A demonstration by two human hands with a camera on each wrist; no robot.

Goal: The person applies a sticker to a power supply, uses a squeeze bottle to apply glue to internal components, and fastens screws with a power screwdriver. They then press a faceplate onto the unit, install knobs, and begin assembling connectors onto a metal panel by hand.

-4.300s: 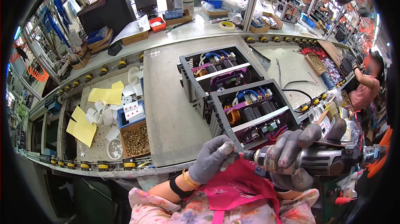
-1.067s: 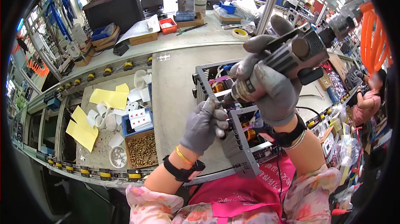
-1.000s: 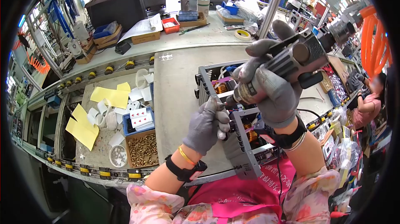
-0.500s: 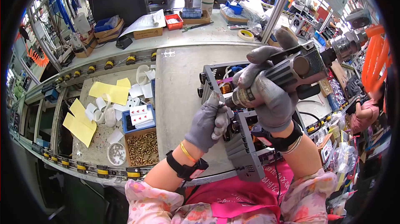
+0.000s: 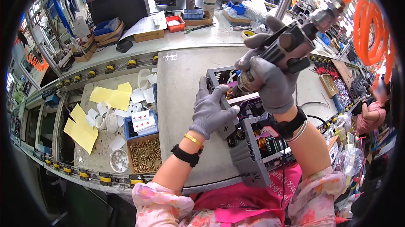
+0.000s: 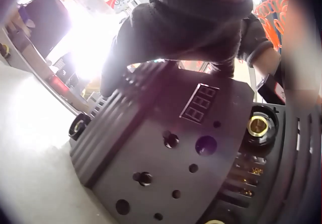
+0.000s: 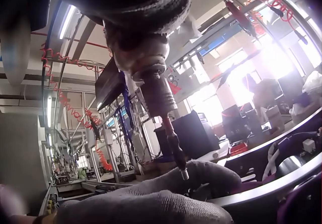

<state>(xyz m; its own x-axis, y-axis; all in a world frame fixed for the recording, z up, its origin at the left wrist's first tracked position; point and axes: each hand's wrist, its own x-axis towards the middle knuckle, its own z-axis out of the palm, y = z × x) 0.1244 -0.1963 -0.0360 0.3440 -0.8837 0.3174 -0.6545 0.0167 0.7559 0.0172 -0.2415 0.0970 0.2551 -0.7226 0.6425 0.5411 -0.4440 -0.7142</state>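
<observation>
Driver (image 5: 280,51) in the head view slants over the far case (image 5: 220,72), its long axis falling from upper right, where the orange hose (image 5: 363,32) joins, to the nose, lower left, above the far case's opening. The right hand (image 5: 273,81) is curled firmly round its body. The left hand (image 5: 212,111) lies across the far case's front, fingers spread, no held thing showing. The near case (image 5: 252,159) sits just beside the far case, on the person's side.

Left wrist view: the far case's front panel shows a display (image 6: 199,103) and round holes, the left hand above its top edge.

Right wrist view: the driver's bit (image 7: 173,146) points down, leaning slightly right, its tip near the left hand's fingers; contact cannot be told.
</observation>
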